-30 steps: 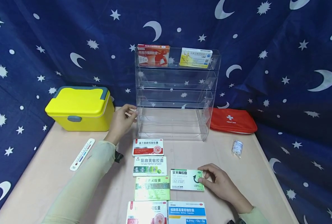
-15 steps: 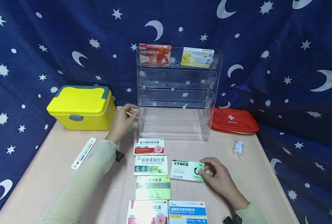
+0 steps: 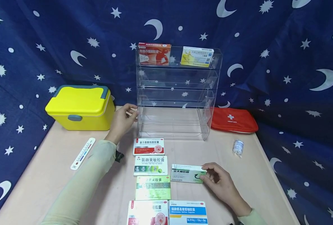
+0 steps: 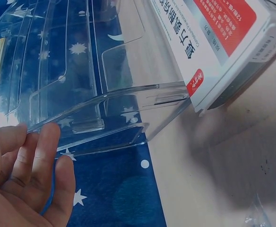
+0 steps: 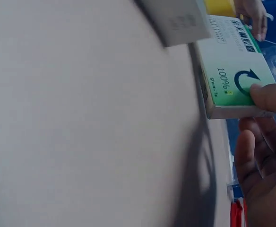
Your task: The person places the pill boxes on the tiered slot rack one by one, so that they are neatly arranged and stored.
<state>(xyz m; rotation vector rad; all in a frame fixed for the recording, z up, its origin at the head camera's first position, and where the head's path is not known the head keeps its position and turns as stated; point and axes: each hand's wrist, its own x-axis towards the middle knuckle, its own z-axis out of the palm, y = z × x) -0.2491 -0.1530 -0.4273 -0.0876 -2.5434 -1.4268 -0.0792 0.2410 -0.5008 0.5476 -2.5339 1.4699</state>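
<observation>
- Step in hand, by my reading: pick-up of the green-and-white box [image 3: 187,174], with the clear rack [image 3: 177,86] as the likely destination.
- Your right hand [image 3: 221,184] pinches the box at its right end, thumb on the printed face, fingers behind.
- Box position: to the right of the column of boxes, beyond the blue-and-white box [image 3: 188,213]; tilted, and apparently off the table [image 3: 203,151] — the right wrist view shows a shadow below it.
- Your left hand [image 3: 123,122] grips the rack's left side edge between thumb and fingers, apparently as a brace.
- Rack: the red box [image 3: 155,54] and the yellow-and-white box [image 3: 197,57] lean apart on the top tier; no boxes seen on the tiers below.
- Next move, judged: raise the box clear of the red-and-white box [image 3: 149,147] nearest the rack, turn it face-out, lower it behind a tier's front lip. Which tier — cannot tell.
- Caution: an end-only pinch may let the box swing; keep the left-hand brace light.
</observation>
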